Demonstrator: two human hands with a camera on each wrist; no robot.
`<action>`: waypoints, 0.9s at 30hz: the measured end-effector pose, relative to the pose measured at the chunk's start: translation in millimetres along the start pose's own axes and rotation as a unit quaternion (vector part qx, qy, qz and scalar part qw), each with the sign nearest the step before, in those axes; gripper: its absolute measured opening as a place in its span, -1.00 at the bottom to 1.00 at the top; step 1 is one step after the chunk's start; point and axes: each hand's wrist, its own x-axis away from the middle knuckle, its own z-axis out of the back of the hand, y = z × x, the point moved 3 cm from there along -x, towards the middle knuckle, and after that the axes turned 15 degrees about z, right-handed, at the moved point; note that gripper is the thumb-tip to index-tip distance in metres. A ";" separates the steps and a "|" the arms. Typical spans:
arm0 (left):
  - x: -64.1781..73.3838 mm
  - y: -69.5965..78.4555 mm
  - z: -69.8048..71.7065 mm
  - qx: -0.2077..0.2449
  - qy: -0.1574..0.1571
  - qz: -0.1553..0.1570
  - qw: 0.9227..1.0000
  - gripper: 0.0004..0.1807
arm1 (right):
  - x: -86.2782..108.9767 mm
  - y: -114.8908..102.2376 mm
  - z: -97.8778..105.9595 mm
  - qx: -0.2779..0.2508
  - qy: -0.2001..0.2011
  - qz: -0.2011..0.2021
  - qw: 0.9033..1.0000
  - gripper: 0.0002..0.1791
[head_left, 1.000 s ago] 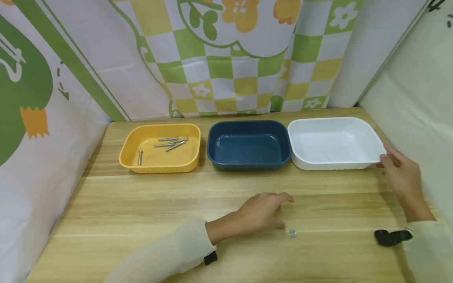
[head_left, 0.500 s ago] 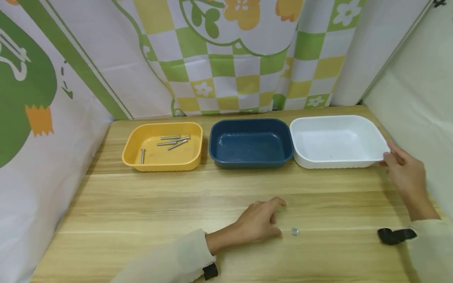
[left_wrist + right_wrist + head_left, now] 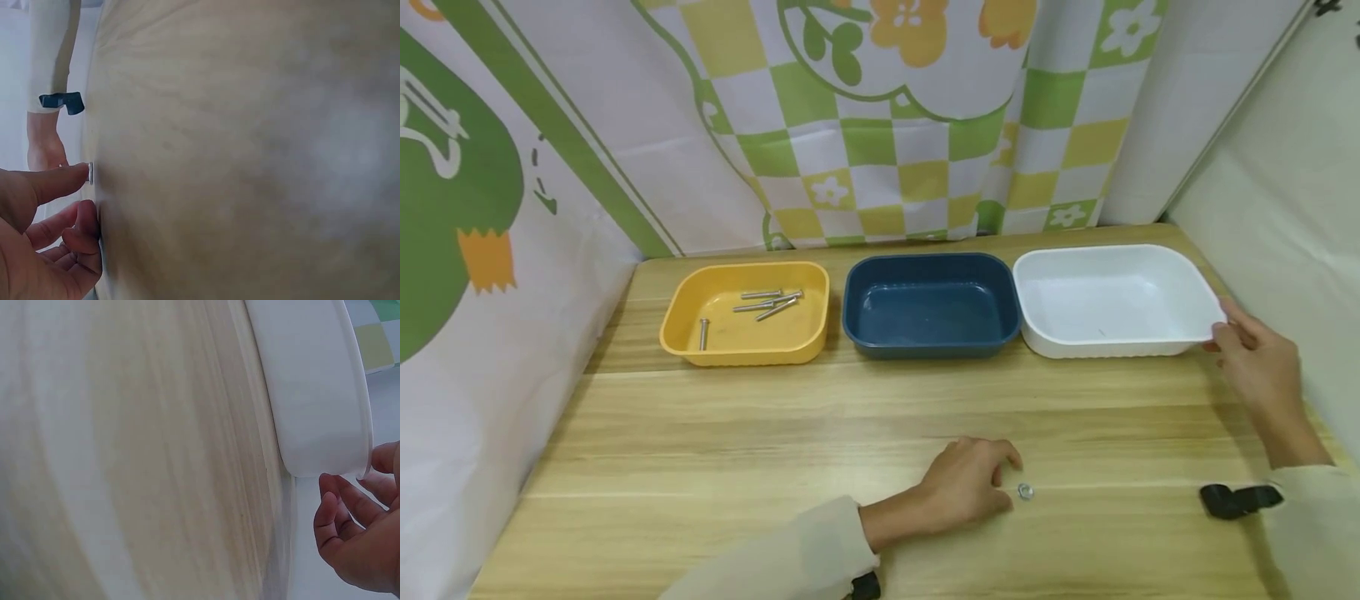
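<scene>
My left hand (image 3: 966,487) hovers low over the wooden table, thumb and index finger apart, just left of a small silver nut (image 3: 1026,492). Nothing is in its grip. In the left wrist view the nut (image 3: 90,173) appears edge-on beside the thumb tip; whether they touch I cannot tell. At the far right, my right hand (image 3: 1258,367) pinches the near right corner of a white plastic tray (image 3: 1108,350) between thumb and fingers. The right wrist view shows the thumb at the rim of the tray (image 3: 315,387) and the other fingers curled below it.
Left of the white tray stands a dark blue tray (image 3: 932,346), close against it. Further left is a yellow tray (image 3: 752,357) with several metal bolts (image 3: 767,304) inside. A patterned cloth (image 3: 895,167) hangs behind the table (image 3: 760,433).
My left hand first drew back a little to the left, then came nearer the nut and closer to the table's front. The right hand keeps its hold on the white tray.
</scene>
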 end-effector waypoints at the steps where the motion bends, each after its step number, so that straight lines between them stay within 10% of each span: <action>1: -1.1 0.9 -0.6 -0.005 -0.001 0.000 1.000 -0.58 | 0.2 -0.3 0.2 -0.001 0.000 0.000 1.000 -0.42; 27: -10.5 11.3 -7.4 -0.038 -0.003 -0.015 0.999 -0.75 | 0.1 1.2 -1.0 0.008 0.009 -0.004 1.000 -0.42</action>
